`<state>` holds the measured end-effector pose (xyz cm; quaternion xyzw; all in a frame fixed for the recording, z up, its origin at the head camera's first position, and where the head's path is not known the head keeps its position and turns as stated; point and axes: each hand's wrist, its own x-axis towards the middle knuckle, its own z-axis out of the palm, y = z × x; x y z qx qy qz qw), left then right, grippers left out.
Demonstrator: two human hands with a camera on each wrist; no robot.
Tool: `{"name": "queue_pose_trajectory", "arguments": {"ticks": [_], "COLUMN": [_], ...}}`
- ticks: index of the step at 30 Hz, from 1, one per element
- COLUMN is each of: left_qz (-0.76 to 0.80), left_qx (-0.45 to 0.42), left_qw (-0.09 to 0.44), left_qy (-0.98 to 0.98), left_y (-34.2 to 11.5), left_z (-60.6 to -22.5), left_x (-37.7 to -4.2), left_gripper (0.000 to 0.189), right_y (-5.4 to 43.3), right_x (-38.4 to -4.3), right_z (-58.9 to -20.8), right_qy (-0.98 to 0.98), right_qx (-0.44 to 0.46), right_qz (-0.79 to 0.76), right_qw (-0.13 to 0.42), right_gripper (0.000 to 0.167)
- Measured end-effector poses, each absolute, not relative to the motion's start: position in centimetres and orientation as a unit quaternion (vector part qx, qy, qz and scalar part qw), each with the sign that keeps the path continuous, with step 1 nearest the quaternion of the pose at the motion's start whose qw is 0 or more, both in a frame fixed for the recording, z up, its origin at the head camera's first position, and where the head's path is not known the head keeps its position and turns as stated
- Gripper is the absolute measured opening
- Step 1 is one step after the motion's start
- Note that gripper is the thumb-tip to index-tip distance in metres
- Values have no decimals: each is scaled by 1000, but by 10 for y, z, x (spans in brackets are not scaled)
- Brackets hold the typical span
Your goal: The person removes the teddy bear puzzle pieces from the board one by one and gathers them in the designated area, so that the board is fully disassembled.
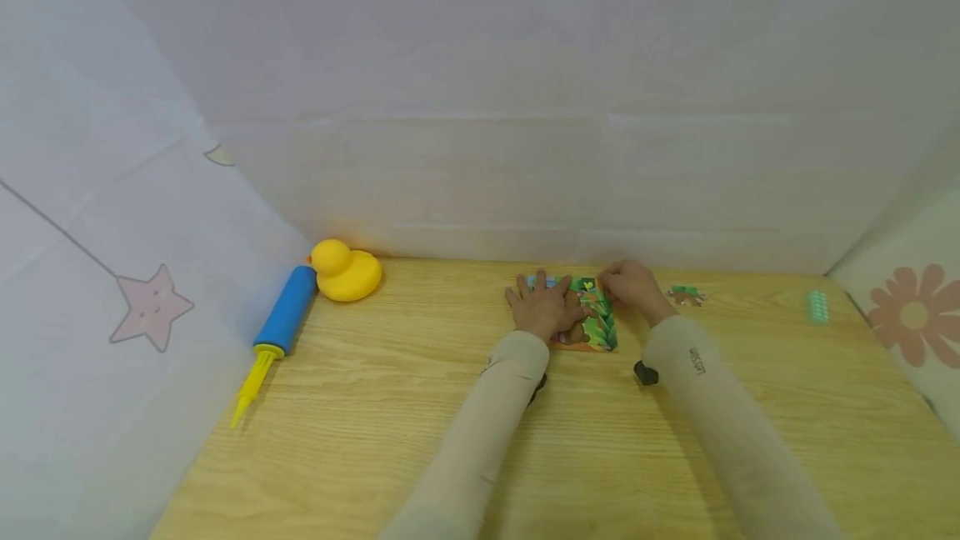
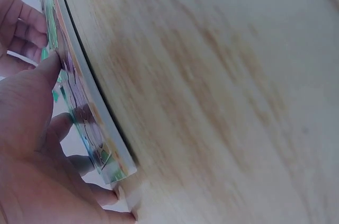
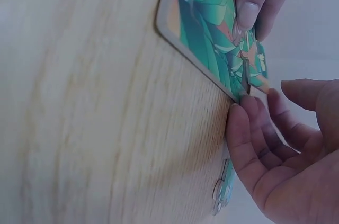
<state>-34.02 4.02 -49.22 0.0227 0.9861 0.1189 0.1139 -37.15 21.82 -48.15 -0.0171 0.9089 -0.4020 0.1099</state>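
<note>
A jigsaw puzzle in a tray (image 1: 602, 333) with a bright green leafy picture lies at the back of the table. My left hand (image 1: 542, 307) rests on it with fingers spread, and its fingertips reach over the puzzle's edge in the left wrist view. At the right edge, my right hand (image 1: 630, 288) touches the border with bent fingers. In the right wrist view its thumb (image 3: 299, 90) stands apart from those fingertips, and a puzzle piece (image 3: 258, 80) beside them sits slightly raised.
Right of the puzzle lies a loose brown and green puzzle piece (image 1: 686, 297). A pale green studded block (image 1: 818, 306) is near the right edge. On the left are a yellow duck (image 1: 348, 272) and a blue and yellow hand pump (image 1: 287, 312). A pale wall cloth (image 1: 480, 182) rises behind.
</note>
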Motion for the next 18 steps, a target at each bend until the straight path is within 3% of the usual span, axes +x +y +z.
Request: {"name": "queue_pose_trajectory", "arguments": {"ticks": [18], "left_qz": [105], "left_qx": [19], "left_qw": [108], "left_qy": [988], "left_y": [42], "left_z": [-490], "left_x": [-339], "left_gripper": [77], "right_y": [221], "right_x": [-373], "right_z": [-488], "right_qy": [845], "right_qx": [12], "right_qz": [-517], "right_qw": [135], "right_gripper": [41]}}
